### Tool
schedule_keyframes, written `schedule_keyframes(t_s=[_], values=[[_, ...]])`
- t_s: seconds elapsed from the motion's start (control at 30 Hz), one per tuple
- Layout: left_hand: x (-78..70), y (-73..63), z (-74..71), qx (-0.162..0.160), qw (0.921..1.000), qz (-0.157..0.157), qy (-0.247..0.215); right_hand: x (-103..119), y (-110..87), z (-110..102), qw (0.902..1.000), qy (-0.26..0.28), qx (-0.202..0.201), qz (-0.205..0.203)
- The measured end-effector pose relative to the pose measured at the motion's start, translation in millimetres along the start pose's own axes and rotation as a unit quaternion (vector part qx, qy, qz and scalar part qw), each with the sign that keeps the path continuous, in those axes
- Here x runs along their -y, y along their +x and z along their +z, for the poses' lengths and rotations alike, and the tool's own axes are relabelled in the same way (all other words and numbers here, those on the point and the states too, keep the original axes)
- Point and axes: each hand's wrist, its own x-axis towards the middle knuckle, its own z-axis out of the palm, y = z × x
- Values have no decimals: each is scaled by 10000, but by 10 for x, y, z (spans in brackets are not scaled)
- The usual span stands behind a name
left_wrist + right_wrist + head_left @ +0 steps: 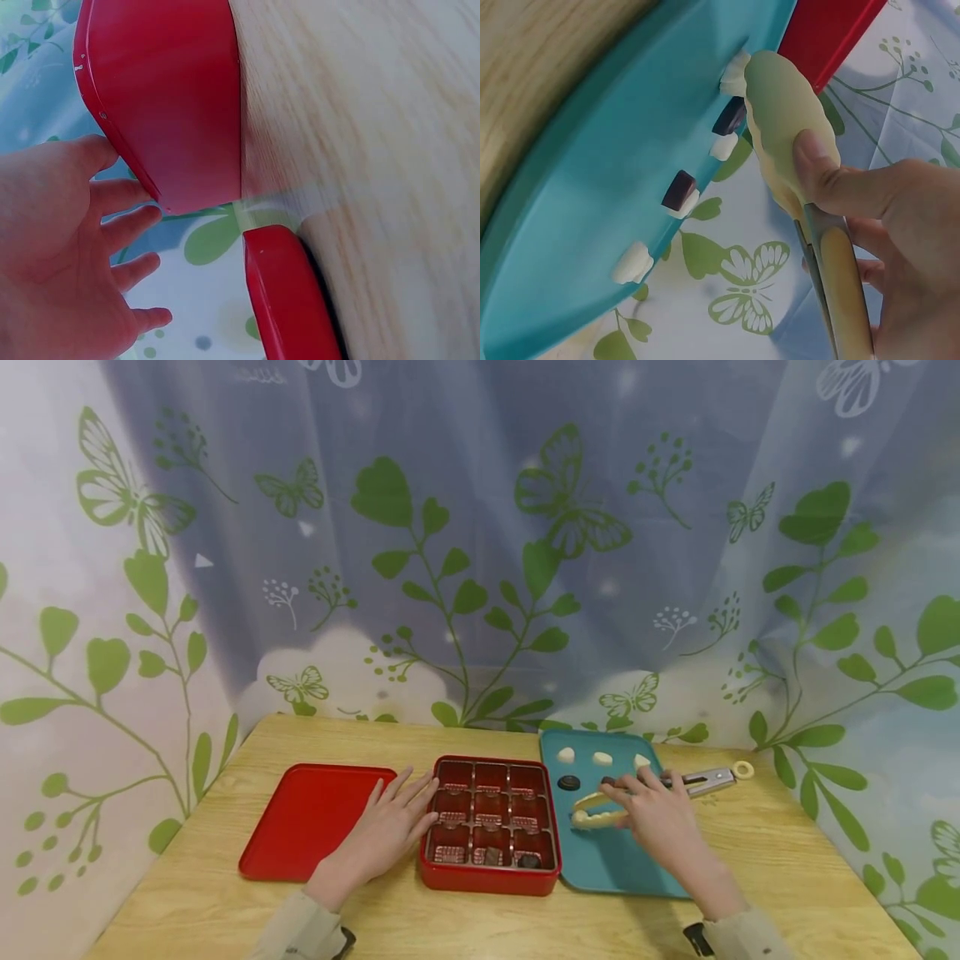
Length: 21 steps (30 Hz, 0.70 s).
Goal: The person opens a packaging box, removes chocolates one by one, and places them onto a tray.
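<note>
My right hand (663, 818) grips a pair of metal tongs (840, 281) with cream scalloped tips, above the teal tray (622, 872). The tong tips stand apart in the head view; I cannot tell whether a piece lies between them. White chocolates (602, 759) and dark chocolates (568, 782) sit on the tray. A red box (487, 881) with a divided insert stands left of the tray. Dark chocolates (528, 861) lie in its near row. My left hand (382, 831) has its fingers extended, touching the box's left rim.
A red lid (311, 810) lies on the wooden table (195, 893), left of the box and partly under my left forearm. The tongs' ring end (742, 769) reaches past the tray's right edge. A leaf-patterned curtain (480, 568) hangs behind the table.
</note>
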Motion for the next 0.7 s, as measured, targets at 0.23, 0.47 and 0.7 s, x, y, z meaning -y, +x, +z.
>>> schedule_keyframes(t_s=[0.23, 0.47, 0.7], values=[[3, -3, 5, -11, 10000, 9, -20, -4, 36, -103, 9987, 50, -498, -30], [21, 4, 13, -53, 10000, 31, 28, 116, 150, -314, 9978, 60, -615, -233], [12, 11, 11, -95, 9999, 110, 2, 325, 297, -486, 9923, -136, -958, -774]])
